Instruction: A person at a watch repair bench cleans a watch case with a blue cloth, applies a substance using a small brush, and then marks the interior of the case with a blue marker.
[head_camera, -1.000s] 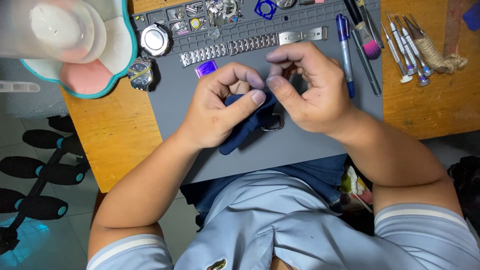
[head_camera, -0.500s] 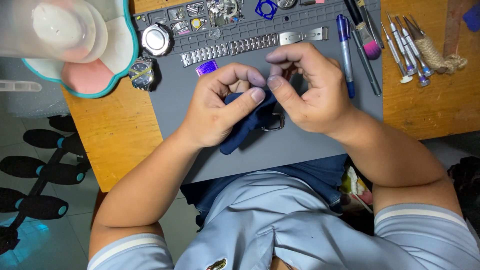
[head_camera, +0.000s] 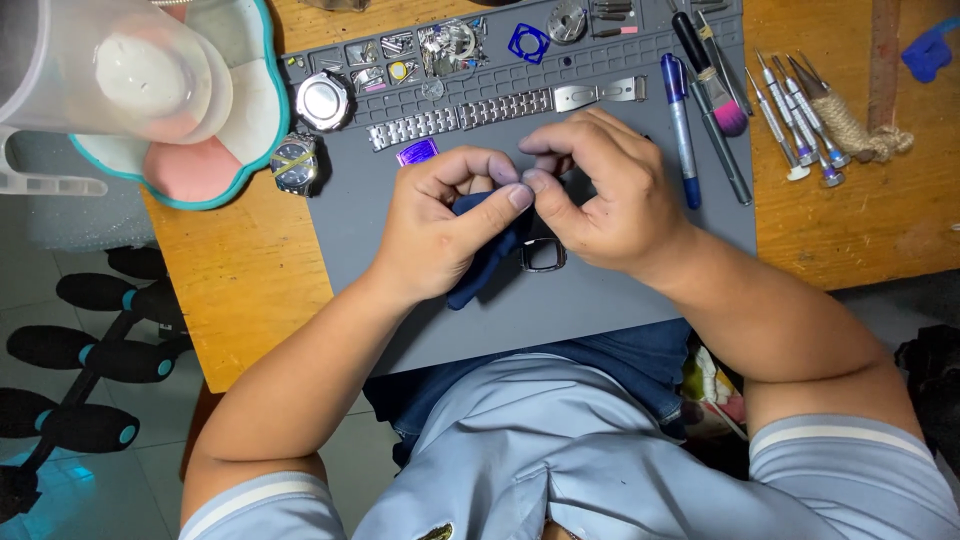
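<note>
Head view: both hands meet over the middle of the grey rubber work mat (head_camera: 400, 310). The left hand (head_camera: 440, 235) pinches a dark blue cloth (head_camera: 485, 255) between thumb and forefinger, the other fingers curled. The right hand (head_camera: 600, 195) is closed, fingertips pressed to the same cloth, with a small squarish dark watch case (head_camera: 543, 257) showing just beneath it. The step looks like wiping the case; it likely calls for a steady pinch and small turns. Far on the mat lie a steel link bracelet (head_camera: 460, 112) and a blue pen (head_camera: 680, 120); a round steel watch (head_camera: 322, 100) sits far left.
</note>
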